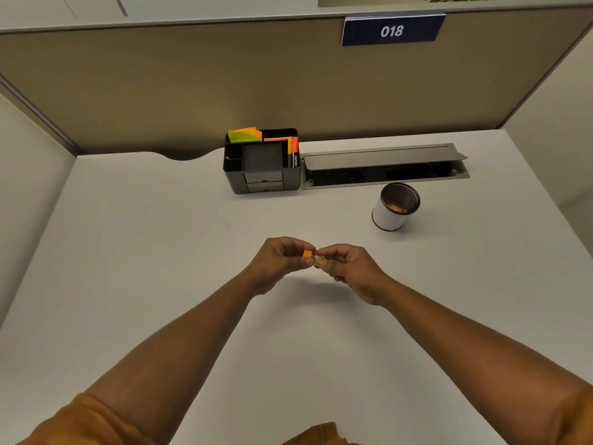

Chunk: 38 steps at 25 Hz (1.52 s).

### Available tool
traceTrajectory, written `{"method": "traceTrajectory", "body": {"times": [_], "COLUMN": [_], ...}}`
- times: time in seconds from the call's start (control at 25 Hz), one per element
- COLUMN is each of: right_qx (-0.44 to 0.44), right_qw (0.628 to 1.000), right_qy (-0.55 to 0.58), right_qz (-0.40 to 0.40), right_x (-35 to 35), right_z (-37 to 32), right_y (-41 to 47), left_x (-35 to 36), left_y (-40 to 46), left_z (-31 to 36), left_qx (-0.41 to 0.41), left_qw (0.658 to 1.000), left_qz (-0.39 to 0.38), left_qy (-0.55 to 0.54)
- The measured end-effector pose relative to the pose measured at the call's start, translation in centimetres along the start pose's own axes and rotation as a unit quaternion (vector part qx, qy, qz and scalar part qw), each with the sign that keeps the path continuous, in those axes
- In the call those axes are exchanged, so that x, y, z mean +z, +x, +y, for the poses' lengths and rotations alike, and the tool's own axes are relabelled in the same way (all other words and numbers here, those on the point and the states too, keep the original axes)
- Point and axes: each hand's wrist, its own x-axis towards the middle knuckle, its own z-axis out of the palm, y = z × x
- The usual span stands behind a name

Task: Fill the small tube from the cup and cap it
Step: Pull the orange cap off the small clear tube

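Note:
Both hands meet above the middle of the white desk. My left hand (278,258) pinches a small orange cap (308,253) between thumb and fingers. My right hand (348,268) holds the small clear tube (319,260), mostly hidden by the fingers; its open end points at the cap. Cap and tube touch or nearly touch. The cup (395,207), white outside with a black mesh inside, stands to the right and farther back, with some tan bits at its bottom.
A black desk organiser (263,175) with sticky notes and markers stands at the back centre. To its right a grey cable tray (385,168) lies open in the desk. Beige partition walls (192,91) enclose the desk at the back and sides.

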Motion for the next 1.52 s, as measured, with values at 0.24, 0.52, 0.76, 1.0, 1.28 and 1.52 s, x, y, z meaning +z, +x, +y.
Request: {"method": "traceTrajectory", "body": {"times": [0.24, 0.52, 0.76, 1.0, 1.28, 1.52], "right_qx": [-0.03, 0.005, 0.065, 0.065, 0.083, 0.055], "right_qw": [0.998, 1.0, 0.995, 0.982, 0.955, 0.92], "right_qy": [-0.027, -0.027, 0.067, 0.178, 0.286, 0.376], "right_qz": [0.04, 0.007, -0.023, -0.006, 0.004, 0.093], "right_x": [0.4, 0.3, 0.2, 0.5, 0.2, -1.0], "right_z": [-0.3, -0.4, -0.5, -0.8, -1.1, -1.4], "right_y": [-0.1, -0.3, -0.7, -0.2, 0.0, 0.8], "left_x": [0.7, 0.2, -0.2, 0.1, 0.4, 0.9], "left_y": [-0.3, -1.0, -1.2, -0.8, -0.4, 0.2], "left_z": [0.4, 0.3, 0.3, 0.4, 0.8, -3.0], "left_qx": [0.029, 0.016, -0.004, -0.051, -0.115, -0.164], "left_qw": [0.998, 0.999, 0.999, 0.968, 0.952, 0.975], "left_qz": [0.046, 0.037, 0.03, 0.055, 0.068, 0.147], "left_qy": [0.019, 0.035, -0.015, -0.239, -0.276, 0.006]}}
